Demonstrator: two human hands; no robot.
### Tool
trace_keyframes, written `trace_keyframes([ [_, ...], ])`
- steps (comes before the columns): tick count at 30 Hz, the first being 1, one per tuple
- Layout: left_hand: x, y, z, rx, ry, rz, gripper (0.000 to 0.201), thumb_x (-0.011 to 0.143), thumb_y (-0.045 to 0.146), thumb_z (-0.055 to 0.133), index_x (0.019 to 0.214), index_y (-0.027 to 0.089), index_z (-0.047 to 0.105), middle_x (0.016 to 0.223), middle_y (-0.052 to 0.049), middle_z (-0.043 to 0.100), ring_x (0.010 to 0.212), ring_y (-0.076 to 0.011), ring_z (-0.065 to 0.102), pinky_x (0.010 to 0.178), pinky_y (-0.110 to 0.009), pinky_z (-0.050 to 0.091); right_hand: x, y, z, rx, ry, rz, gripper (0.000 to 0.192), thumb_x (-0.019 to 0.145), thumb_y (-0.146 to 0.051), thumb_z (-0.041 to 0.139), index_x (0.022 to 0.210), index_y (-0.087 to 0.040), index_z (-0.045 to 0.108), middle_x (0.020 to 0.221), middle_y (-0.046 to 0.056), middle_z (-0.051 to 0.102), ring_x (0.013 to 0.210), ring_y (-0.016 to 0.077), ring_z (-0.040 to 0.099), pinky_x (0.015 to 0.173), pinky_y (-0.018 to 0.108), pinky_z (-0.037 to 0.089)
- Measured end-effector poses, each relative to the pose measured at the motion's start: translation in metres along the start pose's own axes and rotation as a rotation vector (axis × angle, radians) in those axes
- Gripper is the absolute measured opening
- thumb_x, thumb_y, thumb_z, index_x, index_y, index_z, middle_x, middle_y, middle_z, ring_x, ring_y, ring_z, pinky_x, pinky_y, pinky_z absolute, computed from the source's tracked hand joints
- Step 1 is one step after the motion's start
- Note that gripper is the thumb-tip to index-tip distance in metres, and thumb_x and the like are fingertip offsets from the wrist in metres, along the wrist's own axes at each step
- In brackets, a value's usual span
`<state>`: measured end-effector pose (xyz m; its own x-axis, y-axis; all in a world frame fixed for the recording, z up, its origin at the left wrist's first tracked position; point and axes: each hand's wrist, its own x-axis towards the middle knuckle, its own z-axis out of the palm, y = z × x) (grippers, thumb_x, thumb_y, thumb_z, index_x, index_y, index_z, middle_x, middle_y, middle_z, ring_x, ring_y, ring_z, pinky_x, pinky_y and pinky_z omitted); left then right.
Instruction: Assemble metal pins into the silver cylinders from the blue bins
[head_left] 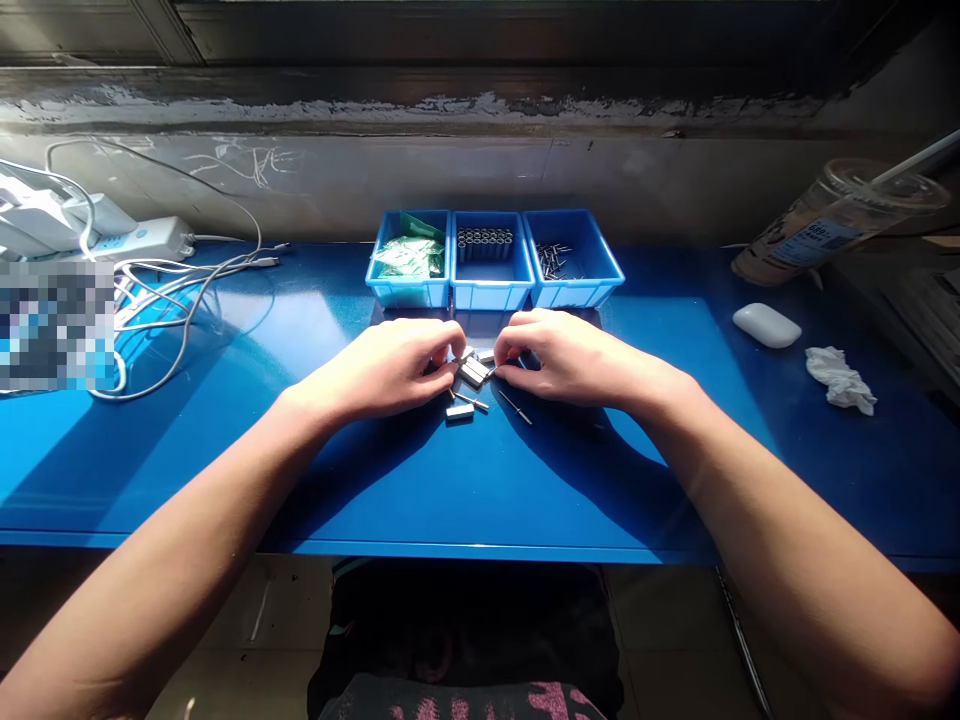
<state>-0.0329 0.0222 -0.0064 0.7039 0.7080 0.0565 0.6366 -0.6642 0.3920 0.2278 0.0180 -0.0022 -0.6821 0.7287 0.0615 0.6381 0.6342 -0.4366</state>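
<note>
My left hand is closed in a pinch at the left side of a small cluster of silver metal cylinders; what lies between its fingertips is too small to make out. On the cluster's right, my right hand also pinches, with a thin bright tip showing at the fingers, its kind unclear. One separate cylinder lies on the blue table nearer to me. A thin rivet-like pin rests just above it, and a second pin lies below my right hand.
Behind my hands stand three blue bins: one with green-tinted plastic packets, one with upright metal cylinders, one with dark pins. Cables lie left. A drink cup, white case and crumpled tissue are right.
</note>
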Motion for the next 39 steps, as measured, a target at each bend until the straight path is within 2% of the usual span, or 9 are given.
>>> trace_keyframes([
  [6,0.0004,0.0005,0.0004,0.007,0.004,-0.005,0.019,0.097,0.030,0.058,0.110,0.020,0.067,0.096,-0.004,0.072,0.080,-0.0180,0.063,0.068,-0.027,0.043,-0.0002,-0.0015,-0.0037,-0.001,-0.071,0.075,0.008,0.090,-0.026,0.066,0.087,-0.020,0.070,0.093,0.006,0.072,0.083,0.0210,0.063,0.070,0.032,0.047],
  [15,0.0006,0.0004,0.0009,0.008,0.010,-0.008,0.020,0.096,0.031,0.058,0.110,0.020,0.067,0.096,-0.004,0.072,0.079,-0.0181,0.063,0.067,-0.027,0.043,-0.0015,-0.0064,-0.0089,0.029,-0.134,0.192,0.010,0.087,-0.030,0.066,0.082,-0.021,0.067,0.084,0.004,0.071,0.070,0.0175,0.060,0.058,0.029,0.041],
  [21,0.0002,0.0009,0.0007,0.004,0.005,-0.014,0.020,0.096,0.031,0.059,0.110,0.021,0.068,0.096,-0.003,0.072,0.080,-0.0182,0.064,0.068,-0.028,0.043,-0.0027,-0.0057,-0.0098,0.030,-0.126,0.168,0.013,0.087,-0.032,0.066,0.096,-0.022,0.070,0.083,0.002,0.069,0.068,0.0163,0.056,0.058,0.028,0.039],
  [28,0.0004,0.0008,0.0001,0.006,0.002,-0.018,0.019,0.095,0.030,0.059,0.110,0.021,0.067,0.096,-0.004,0.072,0.079,-0.0183,0.064,0.067,-0.028,0.043,-0.0011,-0.0076,-0.0095,0.034,-0.174,0.202,0.009,0.084,-0.031,0.067,0.085,-0.022,0.068,0.079,0.002,0.071,0.065,0.0165,0.059,0.056,0.028,0.038],
  [39,0.0011,0.0026,0.0000,0.009,0.003,-0.026,0.019,0.098,0.033,0.058,0.110,0.021,0.067,0.092,-0.003,0.070,0.079,-0.0184,0.063,0.068,-0.029,0.042,-0.0023,-0.0094,-0.0089,0.050,-0.155,0.184,0.006,0.084,-0.028,0.066,0.083,-0.022,0.063,0.078,0.002,0.070,0.063,0.0160,0.056,0.053,0.028,0.038],
])
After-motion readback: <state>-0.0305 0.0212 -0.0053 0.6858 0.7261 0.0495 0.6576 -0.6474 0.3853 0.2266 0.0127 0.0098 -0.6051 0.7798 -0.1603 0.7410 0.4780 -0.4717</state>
